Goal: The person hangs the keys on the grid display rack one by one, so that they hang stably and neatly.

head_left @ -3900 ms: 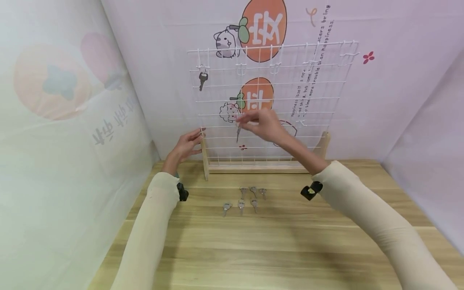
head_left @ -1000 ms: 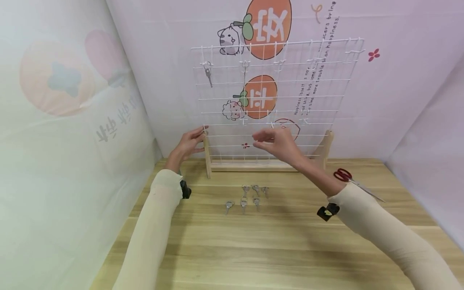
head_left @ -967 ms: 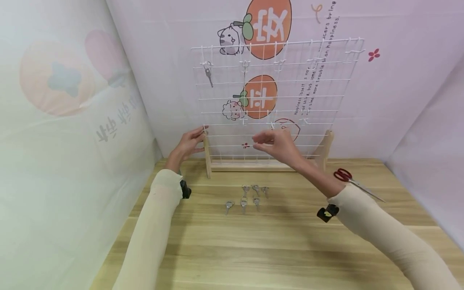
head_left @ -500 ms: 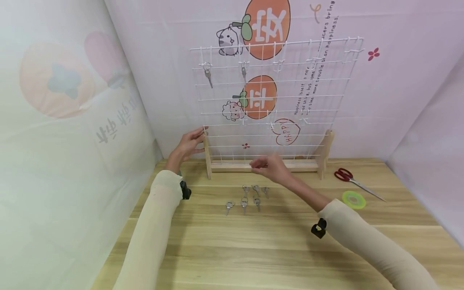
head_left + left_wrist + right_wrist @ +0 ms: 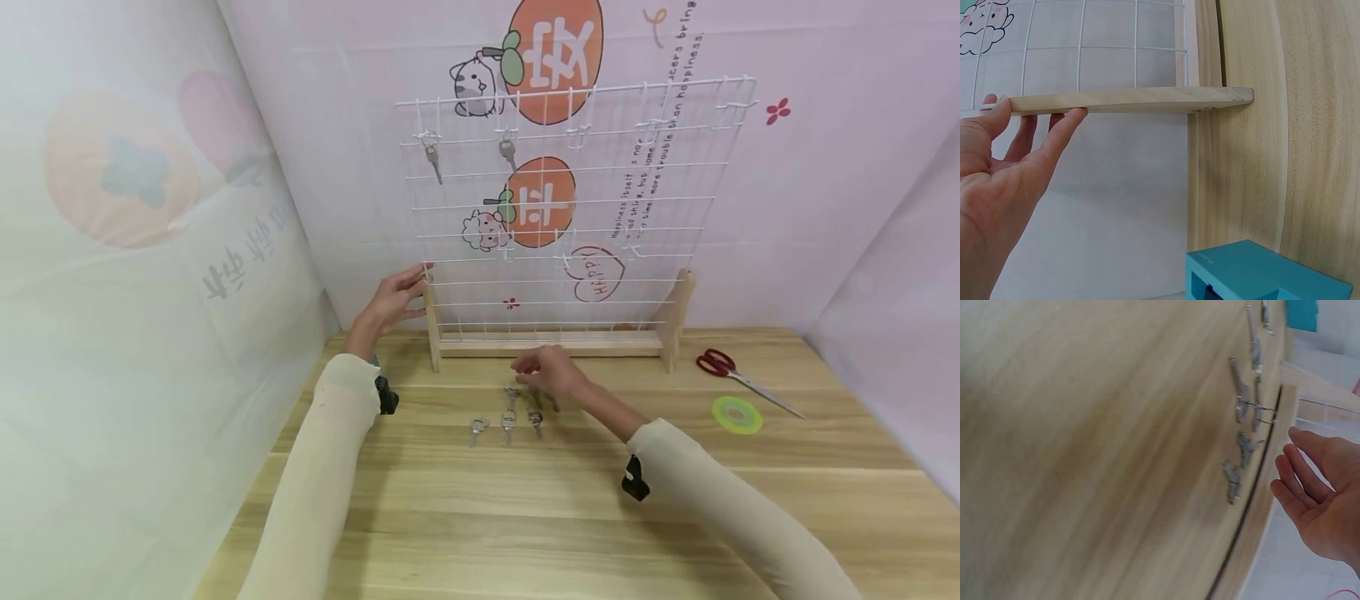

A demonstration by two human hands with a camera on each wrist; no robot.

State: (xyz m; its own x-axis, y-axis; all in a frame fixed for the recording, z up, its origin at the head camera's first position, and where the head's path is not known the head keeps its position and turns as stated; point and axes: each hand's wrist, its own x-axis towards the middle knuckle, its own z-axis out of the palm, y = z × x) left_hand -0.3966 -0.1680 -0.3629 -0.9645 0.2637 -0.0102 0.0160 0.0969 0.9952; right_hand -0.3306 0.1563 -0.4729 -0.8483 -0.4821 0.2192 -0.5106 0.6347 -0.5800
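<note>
A white wire grid rack with a wooden base (image 5: 480,348) stands at the table's back. My left hand (image 5: 392,302) grips its left wooden side post (image 5: 432,333); in the left wrist view the thumb (image 5: 999,119) and fingers lie along the post (image 5: 1141,99). One key (image 5: 432,155) hangs by its ring from the upper left hook, and another key (image 5: 507,152) from the hook beside it. My right hand (image 5: 553,372) is just over several loose keys (image 5: 509,422) on the table, partly covering the back ones. Its fingers are loosely bent, holding nothing, in the right wrist view.
Red-handled scissors (image 5: 716,362) lie at the right, behind a flat yellow-green disc (image 5: 737,414). More bare white hooks (image 5: 577,133) sit along the grid's upper rows. A printed white cloth (image 5: 360,167) hangs close behind the rack. In the left wrist view, a teal box (image 5: 1260,272) shows.
The key that my right hand held earlier now hangs on the second hook. That hand has come down, empty, to the loose keys, uncovering the scissors and disc. My left hand stays put.
</note>
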